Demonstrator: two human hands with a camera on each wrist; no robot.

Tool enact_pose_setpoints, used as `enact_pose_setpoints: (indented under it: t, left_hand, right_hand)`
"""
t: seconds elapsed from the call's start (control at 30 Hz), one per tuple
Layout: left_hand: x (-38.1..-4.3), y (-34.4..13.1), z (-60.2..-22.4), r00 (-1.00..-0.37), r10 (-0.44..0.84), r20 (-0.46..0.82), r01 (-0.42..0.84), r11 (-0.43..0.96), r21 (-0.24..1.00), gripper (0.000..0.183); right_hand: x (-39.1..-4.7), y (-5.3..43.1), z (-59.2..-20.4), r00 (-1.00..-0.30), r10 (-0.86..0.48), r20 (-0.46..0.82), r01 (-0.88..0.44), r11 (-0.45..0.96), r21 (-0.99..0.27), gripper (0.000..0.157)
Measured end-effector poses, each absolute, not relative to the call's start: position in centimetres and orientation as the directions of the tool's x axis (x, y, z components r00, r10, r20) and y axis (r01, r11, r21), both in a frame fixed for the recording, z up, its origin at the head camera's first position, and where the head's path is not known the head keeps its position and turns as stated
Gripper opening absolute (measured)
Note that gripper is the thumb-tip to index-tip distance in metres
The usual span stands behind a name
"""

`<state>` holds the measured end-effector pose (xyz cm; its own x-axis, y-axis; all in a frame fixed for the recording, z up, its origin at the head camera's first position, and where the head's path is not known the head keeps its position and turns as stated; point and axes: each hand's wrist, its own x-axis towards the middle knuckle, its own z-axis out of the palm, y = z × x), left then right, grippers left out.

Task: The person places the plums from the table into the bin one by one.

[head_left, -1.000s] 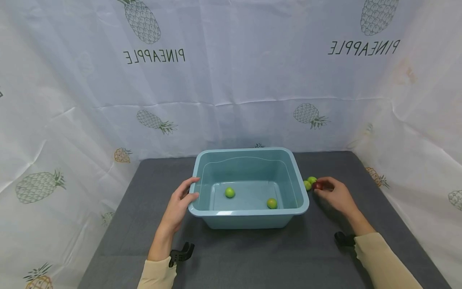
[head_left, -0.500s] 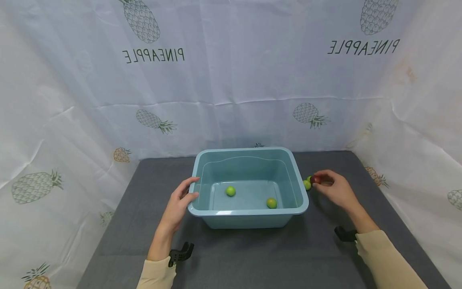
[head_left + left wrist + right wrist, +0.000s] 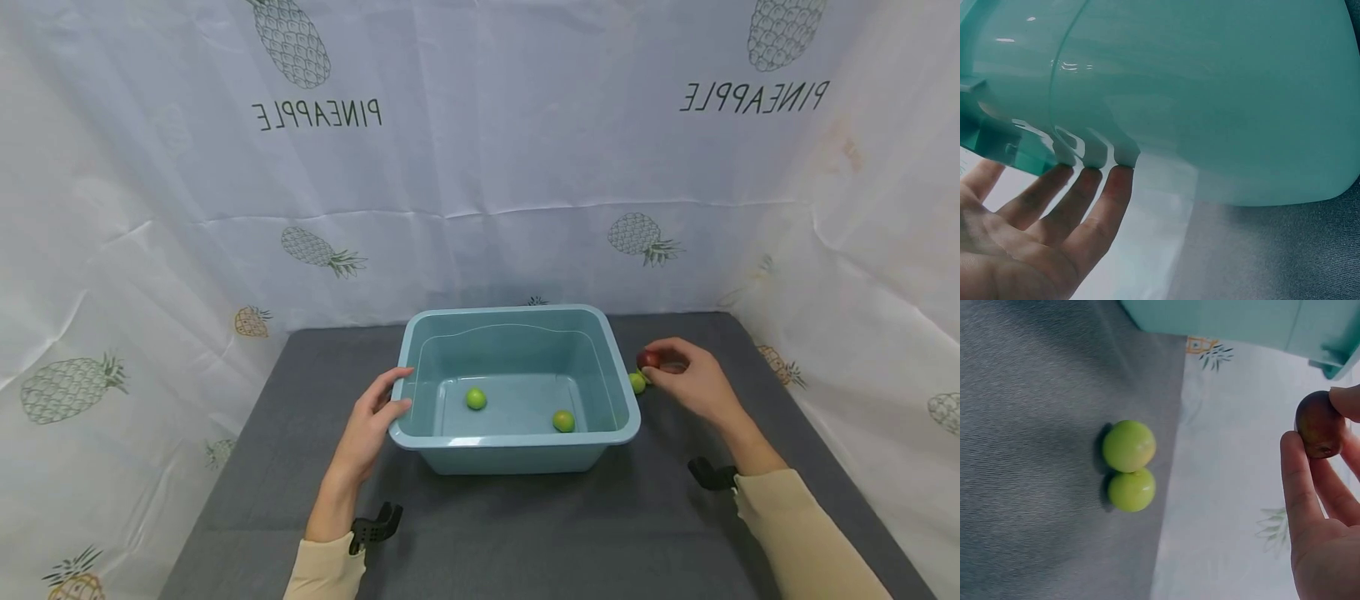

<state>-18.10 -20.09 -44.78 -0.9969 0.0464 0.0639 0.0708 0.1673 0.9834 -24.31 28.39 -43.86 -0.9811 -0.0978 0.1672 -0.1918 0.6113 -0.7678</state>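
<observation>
A: Start at the left. What does the left hand (image 3: pixel 366 429) do?

B: It grips the left rim of a rectangular, blue-green plastic basin (image 3: pixel 517 442), thumb and forefinger at the edge, other fingertips against the outer wall. I read that as steadying.

A: Inside?

B: Two small round fruits lie well apart on its floor: a bright-green fruit (image 3: pixel 476 398), then, nearer the front right, a yellowish-green fruit (image 3: pixel 563 421).

A: Past the right wall?

B: Two glossy, round, pale-green fruits (image 3: pixel 1129 446) touch each other on the dark grey cloth tabletop (image 3: pixel 525 533). Next, outside the basin, is a small, rounded, dark-red fruit (image 3: pixel 647 359), pinched between thumb and fingers of the right hand (image 3: pixel 697 383). It looks raised off the cloth.

A: So which step is this?

B: Mid-transfer, I'd judge: picked up, not yet set down.

A: And the next move?

B: If it's bound for the basin, it calls for clearing the right rim, lowering gently and letting go, with the basin held firm.
</observation>
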Motion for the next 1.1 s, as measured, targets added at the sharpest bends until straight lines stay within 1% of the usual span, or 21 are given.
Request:
enact_pose_setpoints:
  t: [0.27,0.63,0.93,1.1]
  left_hand:
    - [-18.1,-20.0,-44.9,-0.996,0.054,0.069,0.077,0.17,0.982,0.045]
    - [-18.0,-20.1,-44.9,-0.996,0.045,0.073,0.079,0.159,0.984,0.044]
    - [-18.1,-20.1,-44.9,-0.997,0.039,0.071,0.076,0.158,0.984,0.044]
    - [-18.1,-20.1,-44.8,-0.997,0.032,0.068,0.073,0.172,0.982,0.044]
  right_hand:
    - [-24.1,27.8,-42.2,-0.976,-0.135,0.172,-0.219,0.608,-0.763,0.041]
    - [-24.1,26.6,-40.1,-0.951,-0.191,0.244,-0.309,0.634,-0.709,0.036]
    - [-24.0,25.1,-38.2,-0.924,-0.295,0.243,-0.38,0.643,-0.665,0.035]
    - [-24.0,24.3,-37.4,-0.903,-0.336,0.268,-0.428,0.639,-0.639,0.033]
